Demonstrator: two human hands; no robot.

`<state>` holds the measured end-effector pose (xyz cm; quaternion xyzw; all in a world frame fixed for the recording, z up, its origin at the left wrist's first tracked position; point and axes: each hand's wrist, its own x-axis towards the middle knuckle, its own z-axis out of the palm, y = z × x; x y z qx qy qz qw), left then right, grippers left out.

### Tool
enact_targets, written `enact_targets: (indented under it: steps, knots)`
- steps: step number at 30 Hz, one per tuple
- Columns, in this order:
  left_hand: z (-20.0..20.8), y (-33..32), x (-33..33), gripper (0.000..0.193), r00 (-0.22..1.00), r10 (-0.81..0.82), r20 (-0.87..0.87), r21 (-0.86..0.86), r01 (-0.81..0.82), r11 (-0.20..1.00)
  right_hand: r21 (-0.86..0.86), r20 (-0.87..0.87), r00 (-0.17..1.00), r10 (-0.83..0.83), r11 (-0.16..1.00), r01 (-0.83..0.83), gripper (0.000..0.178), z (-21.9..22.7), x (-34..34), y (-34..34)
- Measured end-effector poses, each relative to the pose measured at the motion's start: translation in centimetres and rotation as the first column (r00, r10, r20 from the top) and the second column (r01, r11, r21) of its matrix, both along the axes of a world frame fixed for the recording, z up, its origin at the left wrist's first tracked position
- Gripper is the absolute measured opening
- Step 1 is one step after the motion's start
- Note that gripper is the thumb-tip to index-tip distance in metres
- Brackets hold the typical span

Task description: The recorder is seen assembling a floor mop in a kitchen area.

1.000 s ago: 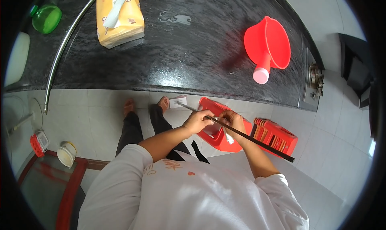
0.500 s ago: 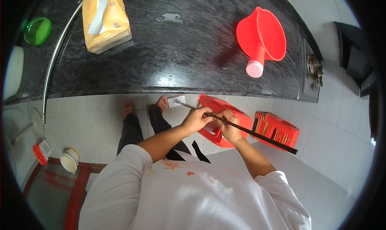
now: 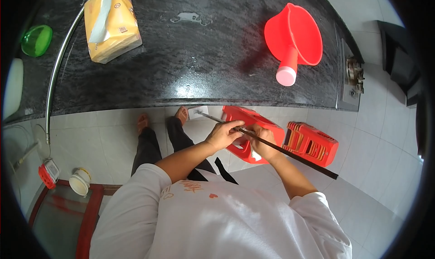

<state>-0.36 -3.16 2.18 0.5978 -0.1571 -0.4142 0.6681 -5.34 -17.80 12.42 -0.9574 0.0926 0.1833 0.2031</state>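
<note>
One long dark pole (image 3: 294, 156), held slantwise in front of your body: a thin silvery length beyond your left hand, a thicker dark length past your right. Your left hand (image 3: 224, 135): fingers and thumb closed round the pole. Your right hand (image 3: 267, 143): just beside the left, curled narrowly at the pole; its fingertips are partly hidden, so you cannot tell from this view whether it grips. One small white piece, paper or cloth (image 3: 255, 155), showing at the lower edge of your right hand. One red plastic stool (image 3: 249, 115), on the floor beneath both hands. One white flat panel (image 3: 198, 112), ahead and left of your left hand, near the pole's thin end; whether joined to it, unclear. One red crate with orange slats (image 3: 311, 145), on the floor right of your right hand. One dark counter (image 3: 204, 59), ahead of both hands, bearing: one red scoop (image 3: 290, 41), ahead and right of your right hand; one yellow tissue pack (image 3: 115, 28), well ahead and left of your left hand; one green bottle (image 3: 37, 40), farther left. One white tub (image 3: 80, 183), on the floor well left of your left hand.
</note>
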Motion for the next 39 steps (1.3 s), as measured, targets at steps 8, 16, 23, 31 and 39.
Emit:
enact_targets:
  steps: [8, 16, 23, 31, 39]
  knots:
    - [0.0, 0.1, 0.2, 0.027, 0.986, -0.018, 0.167, -0.025, 0.022, 0.999, 0.424, -0.590, 0.633, -0.502, 0.474, 0.772, 0.012, 0.2, 1.2, -0.8]
    - [-0.3, -0.3, 0.3, 0.027, 0.975, -0.079, 0.210, 0.002, 0.080, 0.997, 0.180, -0.027, 0.996, -0.085, 0.980, 0.088, 0.009, -0.1, 0.2, 0.0]
    - [0.0, -0.4, -0.3, 0.021, 0.955, -0.038, 0.293, -0.023, 0.046, 0.999, 0.352, -0.114, 0.937, -0.330, 0.869, 0.349, 0.030, 1.5, 0.2, 0.8]
    - [1.3, -0.7, 0.3, 0.019, 0.955, -0.112, 0.276, 0.063, 0.099, 0.993, 0.018, -0.256, 0.963, -0.083, 0.996, 0.090, 0.030, 3.6, -0.4, -1.1]
    - [0.5, -1.2, 0.1, 0.022, 0.936, -0.042, 0.349, -0.052, 0.064, 0.997, 0.268, -0.591, 0.615, -0.522, 0.592, 0.760, 0.033, 4.8, 1.0, -1.2]
